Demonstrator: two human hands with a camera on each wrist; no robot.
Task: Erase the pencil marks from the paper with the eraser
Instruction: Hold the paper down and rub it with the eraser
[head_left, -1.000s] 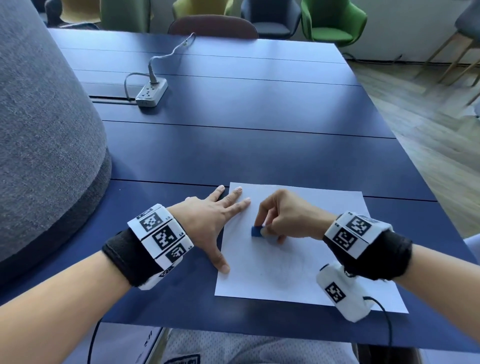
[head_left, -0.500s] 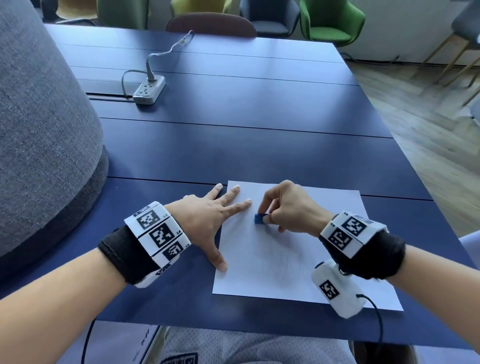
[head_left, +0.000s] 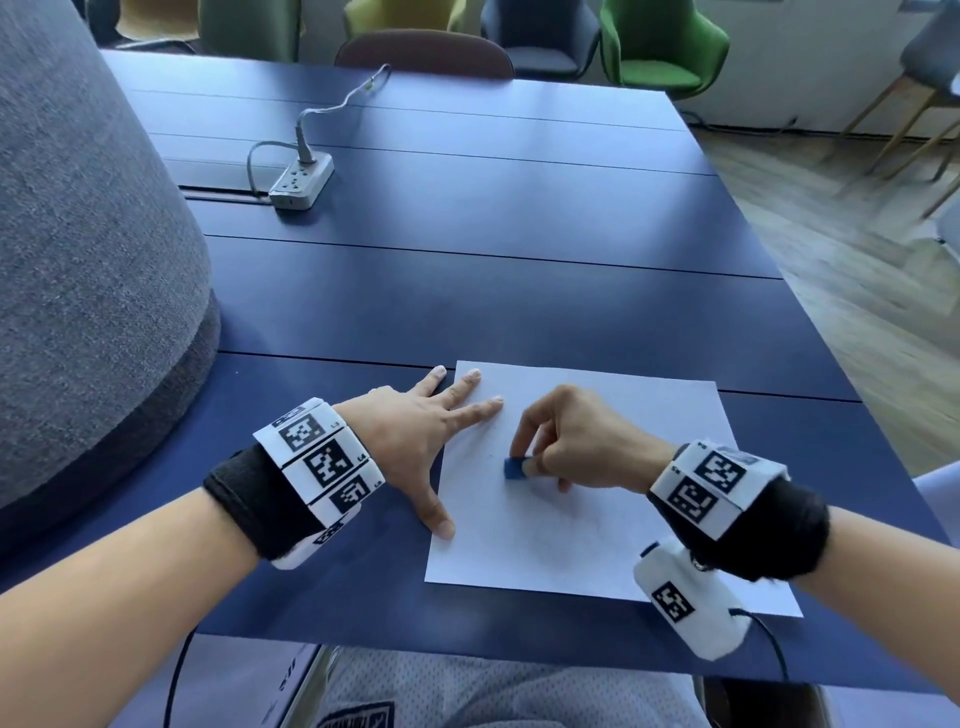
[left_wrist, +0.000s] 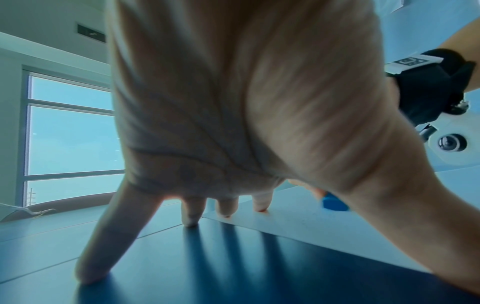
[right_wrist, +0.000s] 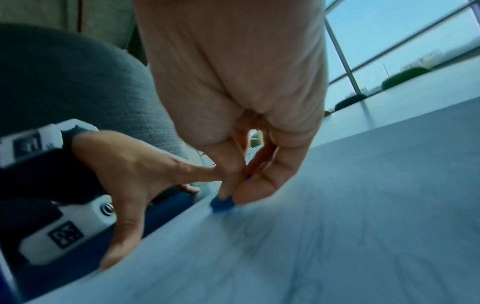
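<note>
A white sheet of paper (head_left: 613, 530) lies on the dark blue table (head_left: 467, 291) near its front edge. My right hand (head_left: 524, 460) pinches a small blue eraser (head_left: 515, 467) and presses it on the sheet's left half. Faint pencil marks (right_wrist: 298, 244) show on the paper in the right wrist view, near the eraser (right_wrist: 223, 203). My left hand (head_left: 452, 441) lies flat with spread fingers on the paper's left edge, thumb on the edge and fingertips on the top left corner. In the left wrist view the fingertips (left_wrist: 226, 207) rest on table and paper, the eraser (left_wrist: 333, 203) behind them.
A white power strip (head_left: 301, 183) with its cable lies at the back left of the table. A large grey fabric-covered shape (head_left: 88, 270) stands along the left side. Chairs (head_left: 660, 47) line the far edge. Wooden floor lies to the right.
My right hand has moved the eraser back toward me on the paper after pushing it away half a second ago. The left hand has stayed in place on the paper's edge.
</note>
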